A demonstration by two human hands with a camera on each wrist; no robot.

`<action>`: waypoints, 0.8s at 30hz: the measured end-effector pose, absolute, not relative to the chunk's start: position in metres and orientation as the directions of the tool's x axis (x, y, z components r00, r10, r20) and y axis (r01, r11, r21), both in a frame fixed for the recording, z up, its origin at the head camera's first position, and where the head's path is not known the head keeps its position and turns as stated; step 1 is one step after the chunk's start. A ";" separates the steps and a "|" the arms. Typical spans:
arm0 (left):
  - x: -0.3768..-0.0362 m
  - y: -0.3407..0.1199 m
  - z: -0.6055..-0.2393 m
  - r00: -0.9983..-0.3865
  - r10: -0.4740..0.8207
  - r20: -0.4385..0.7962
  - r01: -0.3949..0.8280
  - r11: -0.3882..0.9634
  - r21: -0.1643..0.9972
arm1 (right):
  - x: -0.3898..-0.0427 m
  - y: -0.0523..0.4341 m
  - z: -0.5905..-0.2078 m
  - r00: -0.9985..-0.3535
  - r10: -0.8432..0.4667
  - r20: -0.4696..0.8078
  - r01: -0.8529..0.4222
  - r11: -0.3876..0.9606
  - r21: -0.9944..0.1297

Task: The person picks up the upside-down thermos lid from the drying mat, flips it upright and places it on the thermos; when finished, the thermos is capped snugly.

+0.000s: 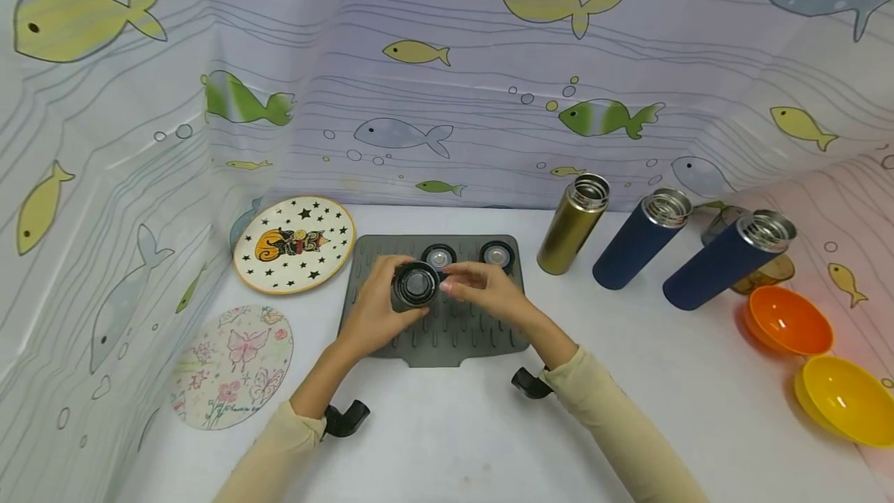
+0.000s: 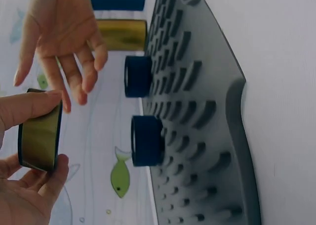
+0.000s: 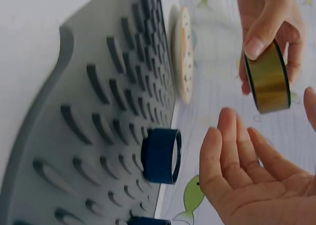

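Three flasks stand open near the back wall: the gold flask (image 1: 574,225) and two navy flasks (image 1: 641,239) (image 1: 726,261), all without lids. Two navy lids (image 1: 438,256) (image 1: 497,254) sit upside down on the far part of the grey ridged mat (image 1: 447,332), so as a judgement the work is at an early stage: no flask wears its lid yet, and all three remain to be capped. The gold lid (image 2: 40,136) is lifted above the mat, held in the left hand (image 1: 380,307), whose thumb and fingers curl round its rim; its open underside faces up toward the head camera. The right hand (image 1: 482,289) lies just beside the lid on its right, fingers relaxed and spread, fingertips (image 2: 74,94) close to the rim; whether they touch it cannot be told, and it grips nothing. The gold flask that matches this lid stands well apart, off the mat's right far corner. A starred plate (image 1: 293,243) leans at the left, a floral round mat (image 1: 232,367) lies flat near it, and an orange bowl (image 1: 789,320) and yellow bowl (image 1: 845,398) sit at the right edge.
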State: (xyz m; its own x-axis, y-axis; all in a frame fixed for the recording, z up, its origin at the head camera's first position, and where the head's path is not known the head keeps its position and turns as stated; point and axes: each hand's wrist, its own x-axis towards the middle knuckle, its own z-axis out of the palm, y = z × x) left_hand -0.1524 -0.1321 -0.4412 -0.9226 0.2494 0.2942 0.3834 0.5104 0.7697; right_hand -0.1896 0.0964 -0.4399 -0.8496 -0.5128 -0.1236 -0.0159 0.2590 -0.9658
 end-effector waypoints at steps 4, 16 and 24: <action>-0.146 -0.124 -0.437 -0.904 0.282 0.321 0.423 0.495 0.759 | -0.185 0.095 -0.442 -0.825 -0.544 -0.155 0.072 0.171 -0.983; -0.144 -0.115 -0.444 -0.881 0.330 0.340 0.465 0.469 0.751 | -0.177 0.096 -0.445 -0.854 -0.486 -0.184 0.195 0.029 -0.980; -0.148 -0.124 -0.433 -0.908 0.369 0.198 0.311 0.277 0.909 | -0.163 0.100 -0.441 -0.937 -0.315 0.151 -0.233 0.240 -0.942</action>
State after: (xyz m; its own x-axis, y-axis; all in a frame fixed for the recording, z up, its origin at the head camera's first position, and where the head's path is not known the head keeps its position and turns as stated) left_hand -0.1477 -0.1237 -0.4333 -0.9082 0.3687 0.1980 0.3106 0.2768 0.9093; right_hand -0.1626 0.1002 -0.4407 -0.9369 -0.3153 0.1509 -0.2326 0.2402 -0.9425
